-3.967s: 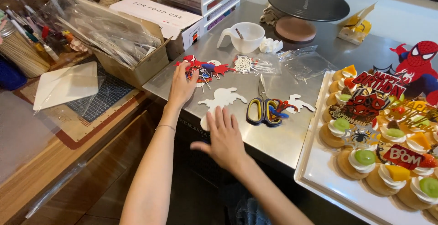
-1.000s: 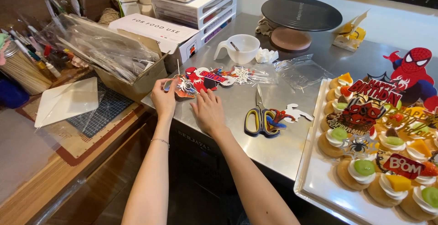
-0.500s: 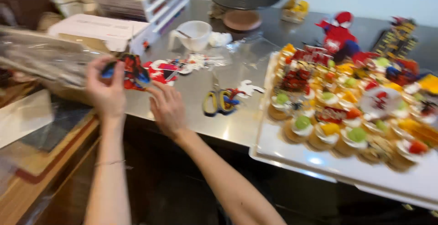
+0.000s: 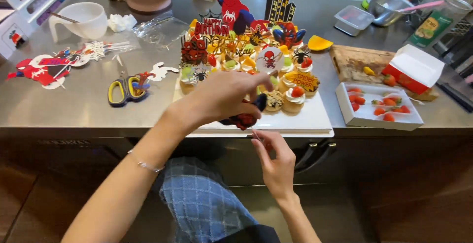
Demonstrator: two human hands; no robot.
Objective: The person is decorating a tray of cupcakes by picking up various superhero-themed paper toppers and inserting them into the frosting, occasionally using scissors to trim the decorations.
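Observation:
My left hand (image 4: 221, 97) reaches over the front edge of the white tray (image 4: 305, 121) and grips a red and dark blue paper topper (image 4: 244, 120). Just below it, my right hand (image 4: 277, 166) pinches the thin stick (image 4: 255, 135) that hangs from the topper. The tray holds several small cream cakes (image 4: 294, 96) with fruit. Many superhero paper toppers (image 4: 232, 6) stand in them. My left hand hides part of the front row of cakes.
Yellow-handled scissors (image 4: 123, 89) and loose paper cutouts (image 4: 42, 70) lie on the steel counter at left, near a white cup (image 4: 81, 20). A white box of strawberries (image 4: 377, 106), a red and white box (image 4: 413, 68) and a wooden board (image 4: 357, 61) sit at right.
The view has swung right, from the cutouts to the cake tray. My left hand has carried a topper from the left of the counter to the tray's front. My right hand has come up under it.

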